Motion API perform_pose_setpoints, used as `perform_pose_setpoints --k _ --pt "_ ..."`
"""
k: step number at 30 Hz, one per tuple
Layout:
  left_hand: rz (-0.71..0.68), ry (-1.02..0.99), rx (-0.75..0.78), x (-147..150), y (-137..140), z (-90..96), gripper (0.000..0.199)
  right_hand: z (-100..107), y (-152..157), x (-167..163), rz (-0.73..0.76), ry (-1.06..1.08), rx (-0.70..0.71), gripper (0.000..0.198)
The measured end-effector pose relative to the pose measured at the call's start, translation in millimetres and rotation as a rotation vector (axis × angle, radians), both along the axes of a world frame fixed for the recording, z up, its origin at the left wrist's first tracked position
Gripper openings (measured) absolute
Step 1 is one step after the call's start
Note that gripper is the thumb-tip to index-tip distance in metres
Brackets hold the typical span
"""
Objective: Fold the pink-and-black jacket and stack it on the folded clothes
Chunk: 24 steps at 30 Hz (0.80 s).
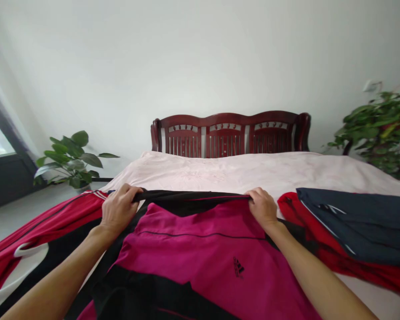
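Observation:
A magenta and black jacket with a small black logo lies spread before me, its near part folded over in black. My left hand is closed on the left end of the jacket's black far edge. At the right end of that same edge, my right hand pinches the cloth. Between both hands the edge is stretched nearly straight, slightly raised off the pink bedspread. The fingertips are partly hidden by the fabric.
Red, black and white garments lie to the left. On the right, folded dark blue clothing rests on red clothing. A carved wooden headboard stands at the back, with a potted plant left and a leafy plant right.

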<state>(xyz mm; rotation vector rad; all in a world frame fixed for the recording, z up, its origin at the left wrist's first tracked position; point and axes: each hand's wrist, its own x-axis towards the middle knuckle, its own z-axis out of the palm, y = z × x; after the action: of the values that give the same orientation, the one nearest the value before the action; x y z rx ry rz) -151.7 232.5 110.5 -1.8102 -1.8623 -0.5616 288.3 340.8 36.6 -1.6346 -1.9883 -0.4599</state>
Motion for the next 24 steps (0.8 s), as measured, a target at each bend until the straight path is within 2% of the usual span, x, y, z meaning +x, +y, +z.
perform_pose_setpoints --k 2,6,7,9,11,14,16,18,22,24 --pt "-0.065 0.050 -0.092 4.0 7.0 -16.2 0.031 -0.3 6.8 7.9 -0.094 0.069 -0.001 0.029" --pt "-0.142 -0.035 -0.458 5.1 13.8 -67.7 0.031 -24.3 2.8 19.1 -0.147 0.092 -0.241 0.027" --pt "-0.153 -0.069 -0.508 2.3 14.2 -77.2 0.031 -30.9 -1.0 19.9 -0.138 0.113 -0.261 0.028" --pt "-0.185 -0.104 -0.498 -5.9 15.1 -87.4 0.033 -39.6 -9.2 18.3 -0.102 0.186 -0.253 0.028" --pt "-0.264 -0.134 -0.462 -14.9 17.8 -87.1 0.034 -41.3 -15.5 12.9 -0.056 0.329 -0.298 0.022" --pt "-0.403 -0.307 -0.543 -25.4 25.9 -76.1 0.027 -37.9 -17.8 1.4 -0.012 0.646 -0.512 0.010" --pt "-0.434 -0.422 -0.548 -30.5 30.5 -68.5 0.037 -37.2 -15.3 -5.9 -0.008 0.809 -0.591 0.011" --pt "-0.424 -0.453 -0.553 -35.4 31.4 -64.5 0.044 -38.6 -10.8 -13.0 -0.006 0.931 -0.587 0.011" --pt "-0.425 -0.346 -0.769 -45.0 25.5 -69.6 0.060 -41.3 1.8 -28.4 0.046 1.287 -0.571 0.016" --pt "-0.437 -0.339 -0.738 -47.7 24.4 -74.9 0.055 -41.1 10.2 -36.4 0.052 1.468 -0.560 0.021"
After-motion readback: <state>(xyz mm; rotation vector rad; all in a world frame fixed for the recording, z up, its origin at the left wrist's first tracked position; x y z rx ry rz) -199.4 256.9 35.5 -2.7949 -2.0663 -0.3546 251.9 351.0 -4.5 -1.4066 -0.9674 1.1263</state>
